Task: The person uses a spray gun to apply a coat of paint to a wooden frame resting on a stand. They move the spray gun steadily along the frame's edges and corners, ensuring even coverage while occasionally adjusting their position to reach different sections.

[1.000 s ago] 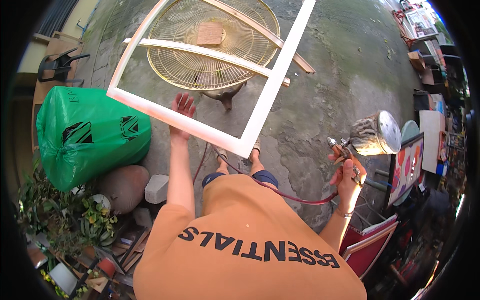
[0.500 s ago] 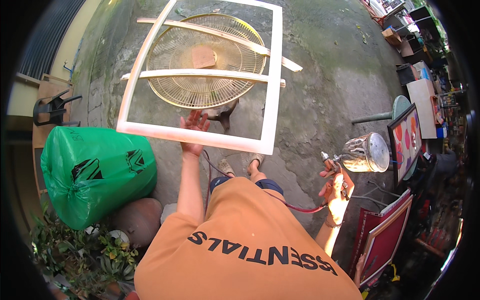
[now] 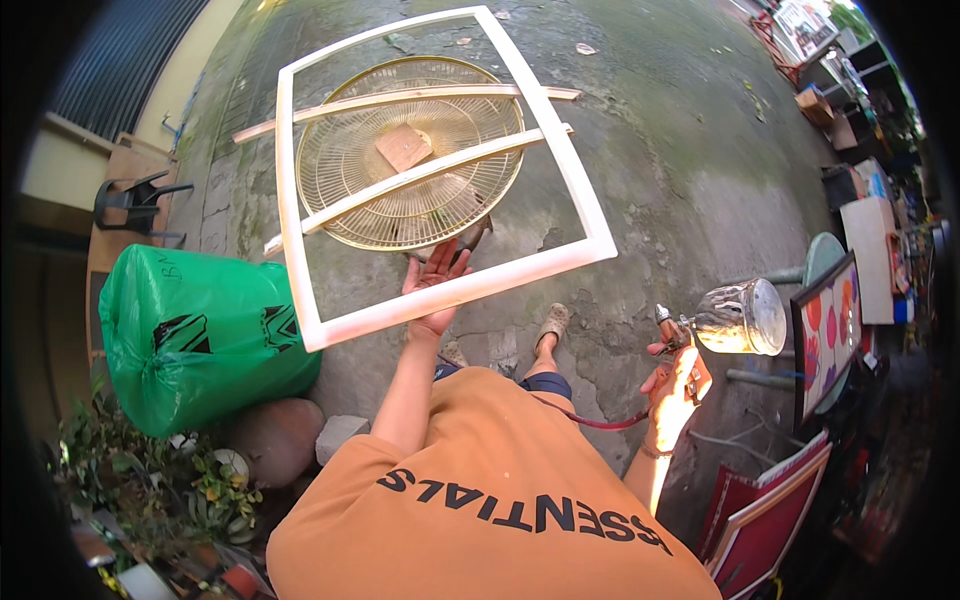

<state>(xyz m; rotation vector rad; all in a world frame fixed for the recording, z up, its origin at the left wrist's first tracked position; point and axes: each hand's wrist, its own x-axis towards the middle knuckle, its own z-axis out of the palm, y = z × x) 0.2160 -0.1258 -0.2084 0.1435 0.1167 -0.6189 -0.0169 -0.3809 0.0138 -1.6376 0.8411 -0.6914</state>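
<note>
A white rectangular frame rests on two wooden strips laid across a round gold wire fan grille. A square wooden piece sits at the grille's middle. My left hand is palm up at the near side, its fingers spread by the grille's rim; the frame's near bar crosses above the palm. Whether the fingers touch the rim I cannot tell. My right hand grips a spray gun with a metal cup, held out to the right of the frame. A dark red hose runs to it.
At left stands a stuffed green plastic bag, with a dark plastic chair behind it and plants nearer. To the right are a framed colourful picture, red panels and a crowded row of boxes. Cracked concrete lies underfoot.
The frame, strips and grille have turned counterclockwise. My left hand has moved right along with the near rim. My right hand still holds the spray gun at the right.
</note>
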